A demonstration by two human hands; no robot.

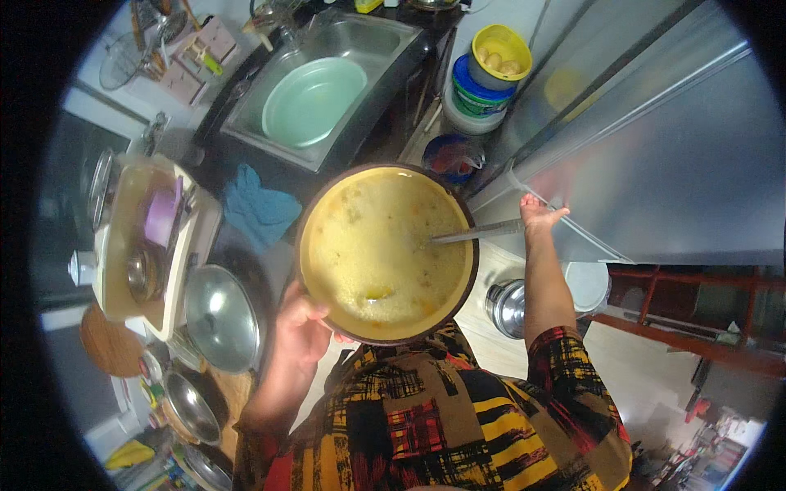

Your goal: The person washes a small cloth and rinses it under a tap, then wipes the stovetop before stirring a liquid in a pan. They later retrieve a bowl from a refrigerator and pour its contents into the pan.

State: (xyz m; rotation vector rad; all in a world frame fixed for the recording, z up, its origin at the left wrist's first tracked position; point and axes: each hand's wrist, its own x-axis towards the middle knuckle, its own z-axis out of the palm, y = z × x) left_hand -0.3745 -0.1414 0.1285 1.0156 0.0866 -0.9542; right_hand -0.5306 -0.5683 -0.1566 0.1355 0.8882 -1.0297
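Note:
My left hand (306,323) holds a large bowl (393,332) by its near left side, in front of my body. The bowl has a dark rim and a yellow inside. Pale yellow soup-like food (374,239) with small darker bits nearly fills it. A metal utensil handle (491,231) sticks out over the right side; its other end is hidden in the food. My right hand (540,213) is at the edge of a grey refrigerator door (663,159), thumb and fingers apart. Whether the fingers press on the door I cannot tell.
A sink (381,37) holds a pale green basin (316,101). A blue cloth (258,208), dish rack (184,245) and metal bowl (221,319) occupy the left counter. Stacked buckets (482,92), a yellow-rimmed container (500,34) and a steel pot (508,307) stand near the refrigerator.

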